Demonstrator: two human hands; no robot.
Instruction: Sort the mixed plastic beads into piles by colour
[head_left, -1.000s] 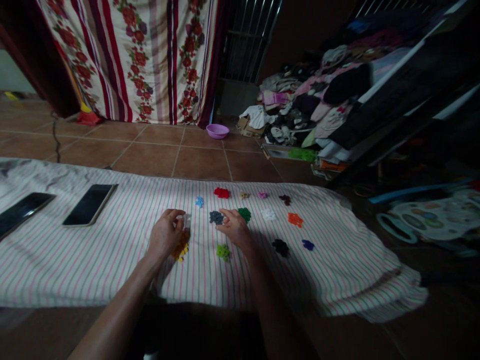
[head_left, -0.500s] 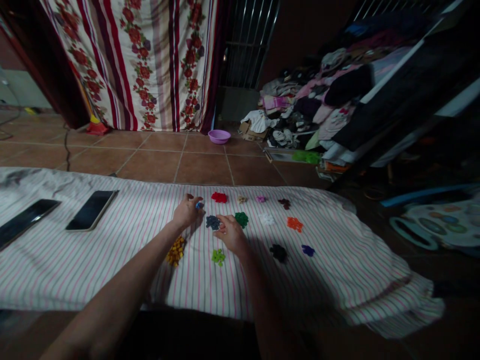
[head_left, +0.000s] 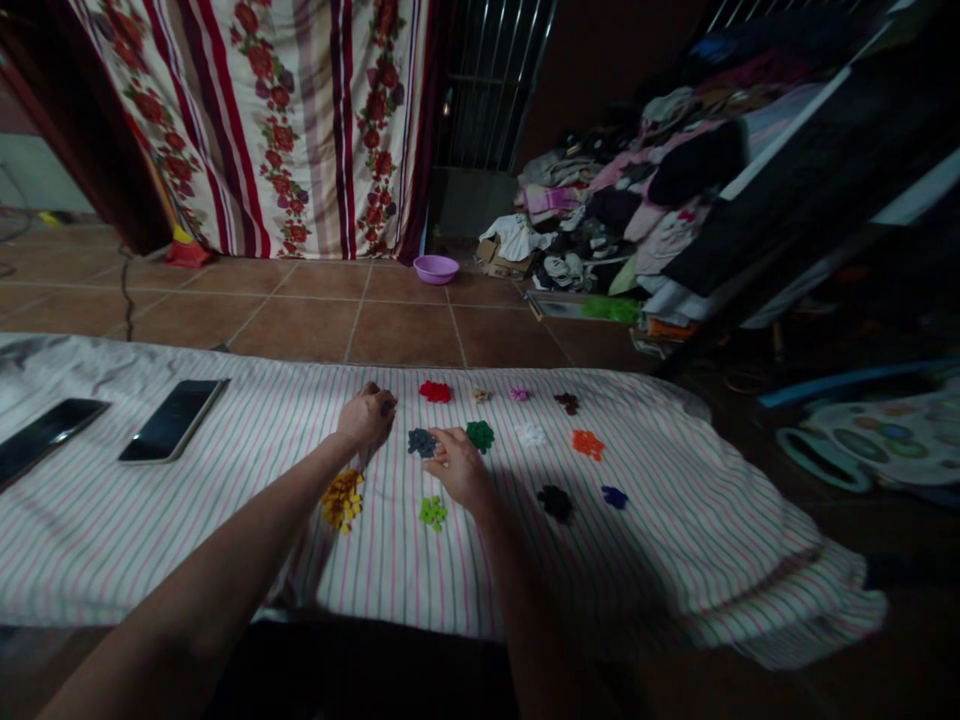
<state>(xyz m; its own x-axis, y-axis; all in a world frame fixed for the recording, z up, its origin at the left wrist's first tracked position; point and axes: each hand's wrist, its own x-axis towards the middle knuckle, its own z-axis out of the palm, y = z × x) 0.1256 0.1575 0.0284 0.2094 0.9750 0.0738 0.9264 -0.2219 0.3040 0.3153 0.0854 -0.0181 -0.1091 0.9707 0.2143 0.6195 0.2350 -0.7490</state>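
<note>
My left hand (head_left: pixel 367 415) rests on the striped cloth (head_left: pixel 255 500), its fingers curled closed around the spot of some small blue pieces, which the fingers now hide. My right hand (head_left: pixel 461 468) has thumb and fingertips pinched together at the right edge of a dark grey pile of small pieces (head_left: pixel 421 443). Whatever is in that pinch is too small to make out. Just beyond the right hand lies a dark green pile (head_left: pixel 480 436). A red pile (head_left: pixel 435 392) sits right of the left hand. Closer to me are golden-yellow pieces (head_left: pixel 343 500) and a lime green pile (head_left: pixel 433 513).
On the cloth's right are white (head_left: pixel 531 434), orange (head_left: pixel 587 444), black (head_left: pixel 555 503), purple (head_left: pixel 615 497), brown (head_left: pixel 567 403), pink (head_left: pixel 520 394) and tan (head_left: pixel 481 395) piles. Two phones (head_left: pixel 174 422) lie at the left. A purple basin (head_left: pixel 436 268) stands on the tiled floor.
My left fingers have closed over the blue pieces, which showed at the fingertips before. The right hand stays beside the dark grey pile. The view has shifted slightly.
</note>
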